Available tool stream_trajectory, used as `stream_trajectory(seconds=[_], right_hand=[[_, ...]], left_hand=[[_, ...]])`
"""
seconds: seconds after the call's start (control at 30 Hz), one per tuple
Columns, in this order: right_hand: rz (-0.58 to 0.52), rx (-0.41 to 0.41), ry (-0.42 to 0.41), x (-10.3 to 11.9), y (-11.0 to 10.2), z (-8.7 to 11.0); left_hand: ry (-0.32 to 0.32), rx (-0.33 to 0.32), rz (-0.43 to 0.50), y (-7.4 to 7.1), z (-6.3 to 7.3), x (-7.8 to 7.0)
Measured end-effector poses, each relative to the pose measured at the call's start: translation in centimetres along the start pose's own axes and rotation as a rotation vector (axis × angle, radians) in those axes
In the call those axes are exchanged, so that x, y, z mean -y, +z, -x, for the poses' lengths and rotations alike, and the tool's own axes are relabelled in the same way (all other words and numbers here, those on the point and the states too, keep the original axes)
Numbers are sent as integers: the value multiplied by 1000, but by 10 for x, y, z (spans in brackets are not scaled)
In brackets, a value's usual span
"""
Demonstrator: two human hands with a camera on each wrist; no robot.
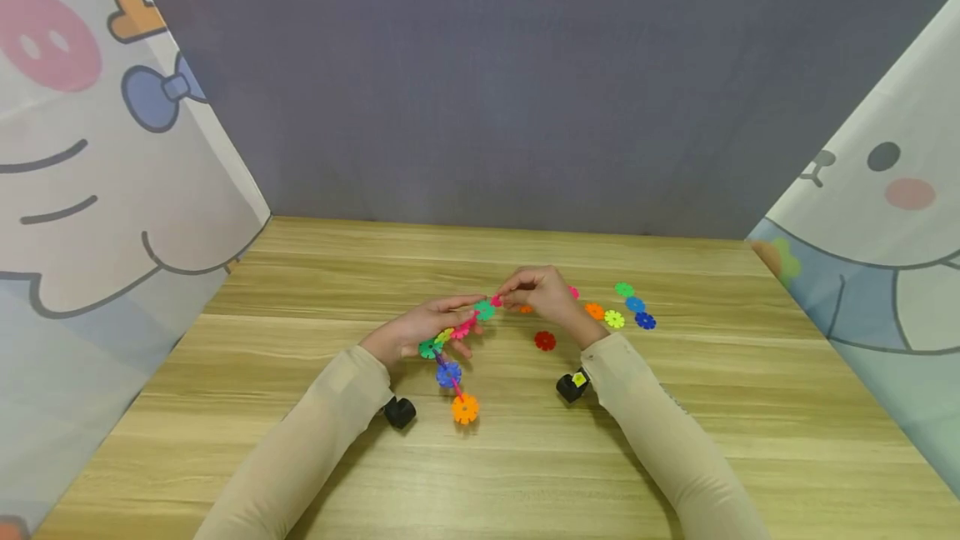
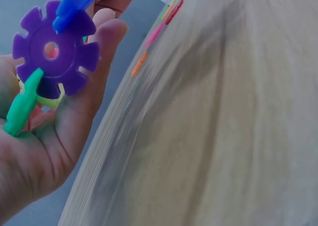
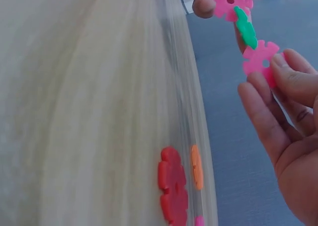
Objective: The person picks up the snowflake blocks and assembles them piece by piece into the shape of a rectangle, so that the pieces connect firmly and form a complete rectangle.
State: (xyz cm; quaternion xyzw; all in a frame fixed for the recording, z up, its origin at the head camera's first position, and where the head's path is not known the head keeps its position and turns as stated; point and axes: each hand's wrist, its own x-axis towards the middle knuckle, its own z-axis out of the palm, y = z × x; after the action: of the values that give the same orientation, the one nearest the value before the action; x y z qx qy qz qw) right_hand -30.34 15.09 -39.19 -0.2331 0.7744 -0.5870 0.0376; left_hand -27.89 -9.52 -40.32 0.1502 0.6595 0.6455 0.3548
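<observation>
In the head view my left hand (image 1: 420, 330) holds a bent chain of interlocking plastic flower discs. An orange disc (image 1: 465, 408) hangs at its near end, below a blue disc (image 1: 448, 374). A purple disc (image 2: 72, 62) and an edge-on green disc (image 2: 22, 104) lie over the palm in the left wrist view. My right hand (image 1: 546, 294) pinches a pink disc (image 3: 256, 62) between thumb and fingers. That disc meets the edge of a green disc (image 3: 244, 27), which joins another pink disc (image 3: 223, 2) between my left fingers.
A red disc (image 1: 545, 341) lies near my right wrist. Farther right are several loose discs, among them an orange one (image 1: 594, 311), a yellow-green one (image 1: 614, 319) and a dark blue one (image 1: 645, 321). A grey panel (image 1: 480, 107) stands behind the wooden table (image 1: 337, 257).
</observation>
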Motion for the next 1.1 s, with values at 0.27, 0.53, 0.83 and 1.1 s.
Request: stream_trajectory(seconds=[0.27,0.53,0.83,1.1], right_hand=[[-31,10,-47,-2,0,0],[-15,-20,-62,0,1,1],[-57,-9,-104,-3,3,3],[-57,-16,-110,-5,6,4]], left_hand=[[48,2,20,0,0,-1],[61,-6,49,1,-1,-2],[66,-18,61,2,-2,-2],[59,-38,31,3,0,-3]])
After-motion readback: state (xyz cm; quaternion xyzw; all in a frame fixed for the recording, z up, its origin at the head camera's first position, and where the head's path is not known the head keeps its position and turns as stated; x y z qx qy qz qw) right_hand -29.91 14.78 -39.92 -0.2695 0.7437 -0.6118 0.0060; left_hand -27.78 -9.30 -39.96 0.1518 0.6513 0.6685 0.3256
